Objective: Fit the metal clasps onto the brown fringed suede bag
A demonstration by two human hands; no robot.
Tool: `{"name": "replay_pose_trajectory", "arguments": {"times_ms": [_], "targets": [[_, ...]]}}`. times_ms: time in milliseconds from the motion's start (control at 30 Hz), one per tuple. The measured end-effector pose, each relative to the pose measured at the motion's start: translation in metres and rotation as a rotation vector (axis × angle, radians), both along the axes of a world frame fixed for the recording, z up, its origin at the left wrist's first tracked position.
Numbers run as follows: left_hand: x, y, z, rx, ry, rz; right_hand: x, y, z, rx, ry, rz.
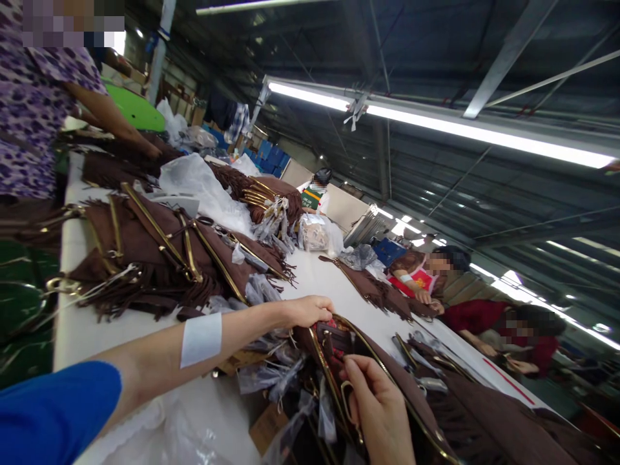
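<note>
A brown suede-like bag (411, 391) with gold zipper edges lies open before me, showing a red patterned lining and a dark inner pocket (335, 337). At the far end of its opening, my left hand (310, 310) is closed on the bag's edge. My right hand (380, 403) is over the opening, thumb and fingers pinched together at the inner pocket. What sits in that pinch is too small and dark to make out. A gold-coloured loop (347, 395) shows beside the right fingers. Clear plastic wrapping (276, 374) and a cardboard tag (268, 426) lie below my left forearm.
Brown fringed bags (159, 239) with gold zippers are piled on the white table (310, 274) at left. More stacked bags (276, 190), a plastic sheet (201, 190) and fringed bags (484, 400) surround me. A person (33, 123) stands at left; several others work across the table.
</note>
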State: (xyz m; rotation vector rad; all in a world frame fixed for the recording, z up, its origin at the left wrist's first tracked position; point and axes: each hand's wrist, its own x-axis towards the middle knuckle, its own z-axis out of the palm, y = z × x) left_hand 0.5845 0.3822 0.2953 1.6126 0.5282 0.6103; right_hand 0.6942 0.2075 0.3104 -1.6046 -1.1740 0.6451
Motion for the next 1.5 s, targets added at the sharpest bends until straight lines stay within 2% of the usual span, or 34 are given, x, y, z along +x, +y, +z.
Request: {"name": "replay_pose_trajectory", "arguments": {"times_ms": [133,267,400,567,633,733,867,1000,1233,1400,1500], "targets": [[-0.005,-0.005,0.005,0.030,-0.006,-0.031,-0.016,0.009,0.012,-0.043,0.210,0.114],[-0.011,-0.007,0.004,0.069,-0.039,-0.044,-0.017,0.024,0.020,0.006,0.207,0.137],[-0.013,-0.004,0.000,0.081,-0.022,-0.077,-0.011,0.031,0.014,0.019,0.145,0.100],[-0.018,-0.005,0.006,0.152,0.033,-0.084,0.000,0.018,0.002,0.067,0.100,-0.002],[-0.022,-0.006,0.011,0.227,0.035,-0.072,0.007,0.011,0.001,0.015,-0.014,-0.015],[-0.027,-0.008,0.014,0.365,0.060,-0.089,0.014,0.004,0.003,-0.105,-0.303,0.035],[-0.027,-0.006,0.013,0.504,0.109,-0.118,0.011,0.000,0.010,-0.182,-0.528,0.073],[-0.025,-0.002,0.009,0.561,0.142,-0.115,0.003,-0.002,0.016,-0.266,-0.743,0.078],[-0.024,-0.001,0.005,0.626,0.127,-0.119,-0.003,0.004,0.023,-0.239,-0.802,0.073],[-0.030,-0.004,0.012,0.733,0.058,-0.198,-0.009,0.017,0.022,-0.198,-0.774,0.060],[-0.031,-0.008,0.016,0.815,0.040,-0.188,-0.009,0.020,0.017,-0.172,-0.728,0.070]]}}
